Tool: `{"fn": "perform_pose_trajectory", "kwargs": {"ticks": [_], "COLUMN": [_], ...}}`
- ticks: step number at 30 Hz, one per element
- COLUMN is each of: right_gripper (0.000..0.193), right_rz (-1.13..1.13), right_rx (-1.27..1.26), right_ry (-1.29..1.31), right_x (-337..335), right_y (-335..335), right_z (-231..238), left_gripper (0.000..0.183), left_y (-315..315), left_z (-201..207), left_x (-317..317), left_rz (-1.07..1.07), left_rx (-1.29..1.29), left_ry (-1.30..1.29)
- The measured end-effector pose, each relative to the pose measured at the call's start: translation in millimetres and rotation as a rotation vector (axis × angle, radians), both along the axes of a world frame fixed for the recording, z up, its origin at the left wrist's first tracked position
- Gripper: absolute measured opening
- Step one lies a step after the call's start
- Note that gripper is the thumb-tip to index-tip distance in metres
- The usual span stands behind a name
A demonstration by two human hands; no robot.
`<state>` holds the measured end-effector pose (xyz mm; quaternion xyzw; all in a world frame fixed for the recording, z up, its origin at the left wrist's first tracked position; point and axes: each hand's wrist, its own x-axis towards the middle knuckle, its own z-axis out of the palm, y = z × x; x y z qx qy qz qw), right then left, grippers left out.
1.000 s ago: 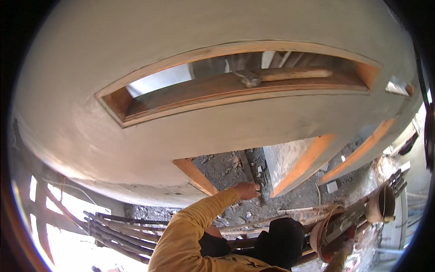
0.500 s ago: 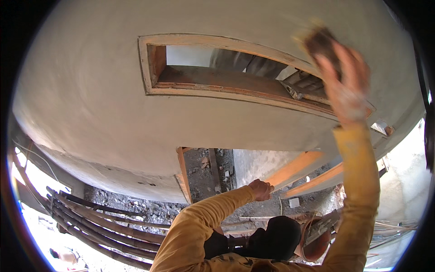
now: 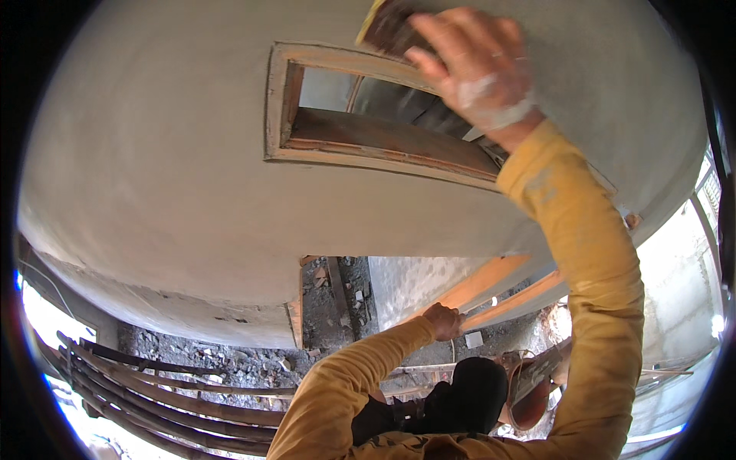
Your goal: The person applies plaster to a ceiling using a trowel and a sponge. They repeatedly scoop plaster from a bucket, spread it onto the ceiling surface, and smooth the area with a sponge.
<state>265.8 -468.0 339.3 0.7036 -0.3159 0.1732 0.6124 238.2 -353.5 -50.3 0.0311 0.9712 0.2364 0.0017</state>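
My right hand (image 3: 483, 73) is raised high, its fingers closed around a brown block with a yellow pad (image 3: 391, 29). The block, a little blurred, lies at the grey plastered wall (image 3: 153, 161), just above a wooden window frame (image 3: 279, 107). My forearm in its yellow sleeve passes in front of the frame's right end. Lower down, my left hand (image 3: 443, 322) is closed beside the orange wooden edge (image 3: 483, 280) of the doorway. What its fingers grip is hidden. White smears mark the back and wrist of my right hand.
Stacked bamboo poles (image 3: 184, 410) run across the lower left. Stones and rubble (image 3: 253, 364) cover the ground along the wall's foot. A reddish round container (image 3: 529, 418) with a long flat tool in it is near my right arm.
My right hand has swept left with the block, from the window frame's right end to above its middle. The view has shifted slightly; my left hand stays closed by the doorway.
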Motion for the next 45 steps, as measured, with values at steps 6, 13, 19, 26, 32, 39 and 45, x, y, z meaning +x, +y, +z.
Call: {"fn": "perform_pose_trajectory", "kwargs": {"ticks": [6,13,19,26,32,39,45], "right_gripper": [0.022,0.019,0.029,0.035,0.037,0.041,0.041], "right_rz": [0.175,0.125,0.032,-0.308,-0.161,-0.31,-0.384], "right_rx": [-0.088,-0.041,-0.041,-0.5,-0.156,-0.379,-0.432], "right_ry": [-0.229,0.041,0.022,-0.452,-0.332,-0.457,-0.554], "right_x": [32.4,62.3,35.7,-121.3,-140.5,-220.1,-265.7], "right_y": [-28.8,-40.7,-18.9,63.3,62.7,110.6,124.4], "right_z": [39.7,17.4,0.7,13.8,-40.4,-29.4,-37.5], "left_gripper": [0.037,0.039,0.041,0.045,0.044,0.045,0.047], "left_y": [-0.7,-9.9,-11.5,-4.4,-3.3,-4.0,-0.6], "left_z": [9.6,7.4,4.4,7.4,-4.3,-6.7,-16.7], "left_x": [0.7,7.6,10.5,6.1,4.8,-8.7,-16.8], "left_rz": [0.012,0.039,0.05,-0.008,-0.018,0.061,0.065], "left_rx": [0.019,0.013,0.06,0.058,-0.006,-0.018,-0.062], "left_ry": [0.024,0.016,-0.007,-0.029,-0.142,-0.127,-0.248]}}
